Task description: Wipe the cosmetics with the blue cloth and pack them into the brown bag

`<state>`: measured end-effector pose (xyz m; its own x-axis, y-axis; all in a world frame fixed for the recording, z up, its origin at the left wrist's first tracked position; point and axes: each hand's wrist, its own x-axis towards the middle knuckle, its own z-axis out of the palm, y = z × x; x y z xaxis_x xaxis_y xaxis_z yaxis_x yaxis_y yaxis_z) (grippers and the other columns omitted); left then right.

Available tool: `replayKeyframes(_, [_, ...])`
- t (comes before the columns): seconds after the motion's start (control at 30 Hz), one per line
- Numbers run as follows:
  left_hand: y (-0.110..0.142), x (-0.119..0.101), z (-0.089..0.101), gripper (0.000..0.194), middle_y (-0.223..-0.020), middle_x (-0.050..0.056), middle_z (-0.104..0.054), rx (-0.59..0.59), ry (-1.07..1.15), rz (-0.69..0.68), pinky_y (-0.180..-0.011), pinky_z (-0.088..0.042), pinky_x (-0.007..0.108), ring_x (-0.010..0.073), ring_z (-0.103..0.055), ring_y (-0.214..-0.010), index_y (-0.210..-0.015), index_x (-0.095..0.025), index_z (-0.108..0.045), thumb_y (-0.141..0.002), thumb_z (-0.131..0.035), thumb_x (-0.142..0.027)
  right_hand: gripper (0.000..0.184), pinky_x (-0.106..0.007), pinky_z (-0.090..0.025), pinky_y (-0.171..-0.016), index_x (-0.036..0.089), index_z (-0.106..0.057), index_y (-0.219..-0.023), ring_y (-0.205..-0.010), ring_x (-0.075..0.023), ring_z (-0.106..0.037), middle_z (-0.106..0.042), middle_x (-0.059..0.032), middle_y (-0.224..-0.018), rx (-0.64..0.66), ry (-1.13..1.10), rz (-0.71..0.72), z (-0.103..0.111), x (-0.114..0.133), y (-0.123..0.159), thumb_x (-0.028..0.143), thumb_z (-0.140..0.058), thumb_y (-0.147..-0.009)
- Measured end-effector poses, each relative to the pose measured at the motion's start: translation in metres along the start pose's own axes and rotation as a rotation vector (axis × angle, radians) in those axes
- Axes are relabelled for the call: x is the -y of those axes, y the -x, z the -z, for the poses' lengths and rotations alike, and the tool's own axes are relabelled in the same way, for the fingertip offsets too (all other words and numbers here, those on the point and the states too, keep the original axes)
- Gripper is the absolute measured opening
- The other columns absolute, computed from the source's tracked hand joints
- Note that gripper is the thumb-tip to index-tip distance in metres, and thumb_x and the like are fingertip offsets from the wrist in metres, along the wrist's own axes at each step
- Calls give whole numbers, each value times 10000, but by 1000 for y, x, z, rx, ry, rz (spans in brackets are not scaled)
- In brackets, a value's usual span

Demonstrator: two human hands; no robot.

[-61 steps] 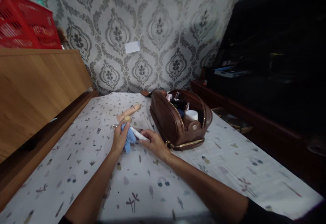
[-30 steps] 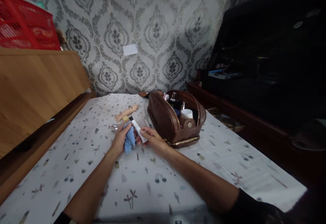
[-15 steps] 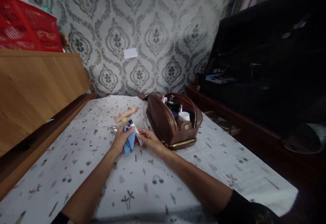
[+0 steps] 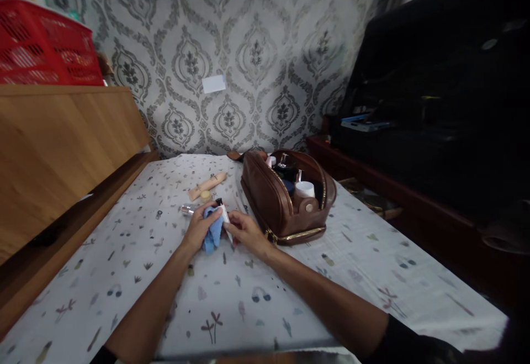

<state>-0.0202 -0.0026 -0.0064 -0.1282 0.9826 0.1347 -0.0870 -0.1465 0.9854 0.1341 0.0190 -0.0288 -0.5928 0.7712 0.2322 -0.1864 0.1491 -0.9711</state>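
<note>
My left hand (image 4: 197, 228) is closed on a small blue cloth (image 4: 213, 232) and presses it against a white tube with a black cap (image 4: 223, 214). My right hand (image 4: 245, 231) pinches the lower end of that tube. Both hands are low over a table covered by a white patterned cloth (image 4: 232, 297). Right beside them stands an open brown leather toiletry bag (image 4: 273, 201) with bottles and a white jar (image 4: 305, 188) inside.
Behind my hands lie a beige tube (image 4: 207, 185), a small yellow-lidded jar (image 4: 205, 195) and a small silver item (image 4: 187, 209). A wooden cabinet (image 4: 58, 148) with a red basket (image 4: 41, 49) stands at the left. Dark furniture (image 4: 434, 132) fills the right side.
The tube has turned from lying flat to pointing cap-up between my hands, and the blue cloth has moved along it. The view shifted slightly.
</note>
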Motion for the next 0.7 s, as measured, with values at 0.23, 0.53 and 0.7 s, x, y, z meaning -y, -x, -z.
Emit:
replayKeyframes(0.23, [1,-2,1,447,-641,-25,-618,-59,70,43,-486,-436,195,87,-518,-515,-810,-143,-688,-536,-877,-441,420,-209,-404,-404,191,-573,-795,-517,-91,-468,-550,14,-701,32,15,14,-1,4,1,601,-667,-784])
replayKeyframes(0.53, [3,-5,-3,464,-582,-61,-547,-62,57,53,-438,-399,169,67,-478,-481,-799,-149,-655,-507,-885,-427,410,-214,-384,-393,201,-526,-795,-485,-87,-438,-508,40,-651,-40,42,8,2,-4,0,566,-708,-753])
replayKeyframes(0.7, [2,-5,-3,488,-631,-37,-602,-72,71,83,-466,-436,188,82,-520,-502,-859,-144,-696,-488,-890,-397,444,-230,-409,-418,200,-537,-809,-458,-88,-448,-494,54,-615,-10,16,23,2,1,0,609,-700,-753])
